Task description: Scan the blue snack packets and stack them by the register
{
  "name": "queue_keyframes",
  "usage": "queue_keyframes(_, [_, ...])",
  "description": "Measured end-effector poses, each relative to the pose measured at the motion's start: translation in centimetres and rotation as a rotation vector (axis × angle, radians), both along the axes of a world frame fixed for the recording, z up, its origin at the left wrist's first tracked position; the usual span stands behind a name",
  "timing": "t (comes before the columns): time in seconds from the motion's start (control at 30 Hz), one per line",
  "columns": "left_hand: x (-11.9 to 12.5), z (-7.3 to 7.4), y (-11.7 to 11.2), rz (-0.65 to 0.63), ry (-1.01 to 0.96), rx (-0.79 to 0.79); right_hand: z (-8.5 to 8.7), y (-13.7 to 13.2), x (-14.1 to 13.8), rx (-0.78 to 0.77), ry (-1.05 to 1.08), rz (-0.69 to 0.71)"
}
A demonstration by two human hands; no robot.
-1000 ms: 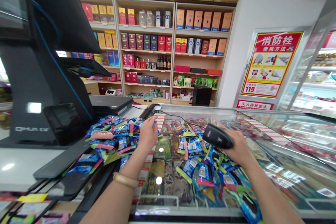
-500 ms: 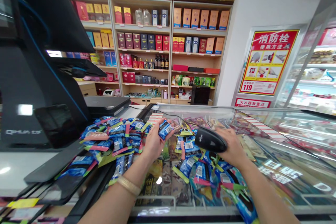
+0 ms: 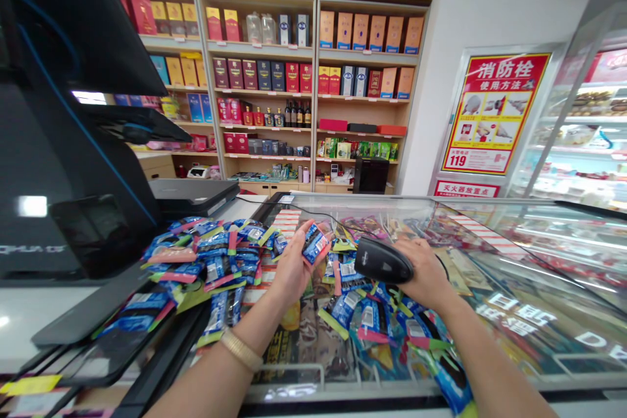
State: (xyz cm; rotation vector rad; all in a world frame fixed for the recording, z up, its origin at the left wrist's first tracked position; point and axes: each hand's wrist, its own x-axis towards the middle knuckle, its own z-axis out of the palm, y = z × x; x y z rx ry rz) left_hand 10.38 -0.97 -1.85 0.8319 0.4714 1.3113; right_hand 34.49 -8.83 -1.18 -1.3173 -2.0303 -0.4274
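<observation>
My left hand pinches a small blue snack packet with a pink and green edge, holding it above the counter. My right hand is wrapped around a black handheld barcode scanner, whose nose points left towards that packet, a short gap apart. A heap of similar blue packets lies just left of my left hand. A second spread of them lies on the glass freezer lid, under and between my hands.
A black checkout terminal with a screen stands at the left, beside a flat black device. A thin cable crosses the freezer lid. Behind it stand wooden shelves of boxed liquor. A fire hydrant poster and a chilled display case are on the right.
My left hand has gone from touching the heap to holding a blue packet up near the scanner. The scanner has shifted slightly left in view, and the whole scene has slid left.
</observation>
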Motion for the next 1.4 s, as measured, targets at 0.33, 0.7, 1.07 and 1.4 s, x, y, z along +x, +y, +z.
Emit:
queue_keyframes(0.33, [0.2,-1.6,0.3,0.022,0.250,0.263,-0.7,0.5,1.5,0.076,0.021,-0.067])
queue_keyframes(0.7, [0.6,-3.0,-0.4,-0.013,0.917,0.764,-1.7,1.4,3.4,0.135,0.045,-0.132])
queue_keyframes(1.07, [-3.6,-2.6,3.2,0.657,1.803,0.661,-1.8,1.4,3.4,0.134,0.039,-0.123])
queue_keyframes(1.4, [-3.3,-1.5,2.2,0.541,2.014,0.578,-1.8,1.4,3.2,0.100,0.014,-0.147])
